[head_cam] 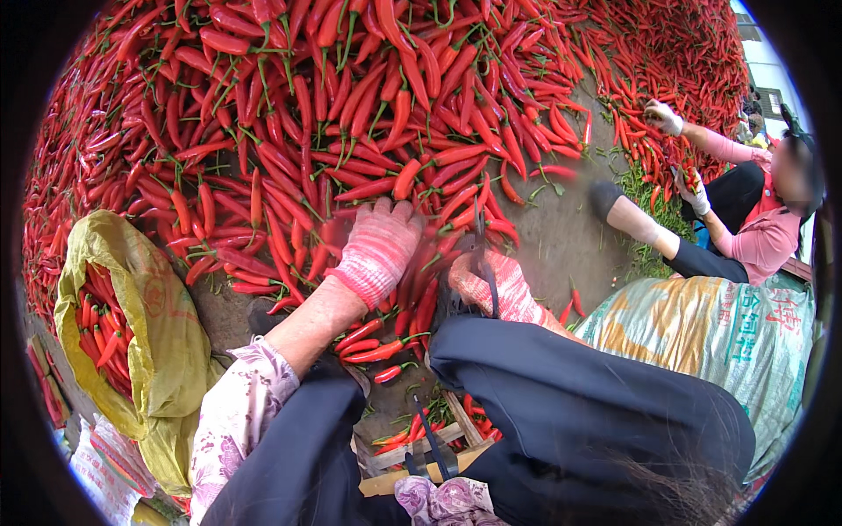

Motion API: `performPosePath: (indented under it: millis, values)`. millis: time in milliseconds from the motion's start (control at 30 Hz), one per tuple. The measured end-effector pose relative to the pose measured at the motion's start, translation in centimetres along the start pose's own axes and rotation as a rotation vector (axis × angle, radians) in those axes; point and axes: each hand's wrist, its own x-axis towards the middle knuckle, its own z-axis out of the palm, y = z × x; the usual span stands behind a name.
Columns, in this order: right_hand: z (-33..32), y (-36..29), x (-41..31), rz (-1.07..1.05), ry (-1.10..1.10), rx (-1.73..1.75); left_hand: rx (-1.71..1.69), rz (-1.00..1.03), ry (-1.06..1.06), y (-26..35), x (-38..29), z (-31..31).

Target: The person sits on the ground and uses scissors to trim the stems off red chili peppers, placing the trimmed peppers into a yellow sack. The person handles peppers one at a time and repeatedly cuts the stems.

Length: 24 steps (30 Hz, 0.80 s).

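Note:
My left hand (385,246), in a red-and-white knitted glove, lies with its fingers on the near edge of a large heap of red chillies (283,118) with green stems. Whether its fingers hold a chilli cannot be told. My right hand (490,279), in a matching glove, is closed around dark metal scissors (483,246), with the blades pointing up and away from me. Between my knees more red chillies (371,345) lie on the ground. Blurred chillies hang between the two hands.
A yellow woven sack (171,329) at the left holds chillies. A full white woven sack (697,335) lies at the right. A seated co-worker (756,197) in white gloves handles chillies beside a pile of green stems (644,230). A wooden frame (388,483) is below me.

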Motion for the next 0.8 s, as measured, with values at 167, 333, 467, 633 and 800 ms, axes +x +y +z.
performPosePath:
  millis: [167, 333, 467, 633, 800]
  values:
    - [-1.2, 0.0, 0.3, -0.049, -0.013, 0.135, -1.346, -0.592, 0.051, -6.1, -4.4, -0.5]
    - [-2.7, 0.3, 0.5, 0.038, 0.092, 0.057, -1.911, -0.666, 0.385, -9.1, -7.4, -3.0]
    - [-2.8, 1.0, 0.1, 0.132, 0.134, 0.135, -1.672, -0.745, 0.520, -8.4, -11.4, -8.1]
    - [-2.5, 1.2, 0.4, 0.032, 0.076, -0.103, -1.314, -0.869, 0.382, -7.2, -17.4, -9.8]
    - [-2.1, 0.5, 1.1, 0.003, 0.046, -0.211, -0.568, -0.373, -0.285, -4.4, -18.2, -7.7]
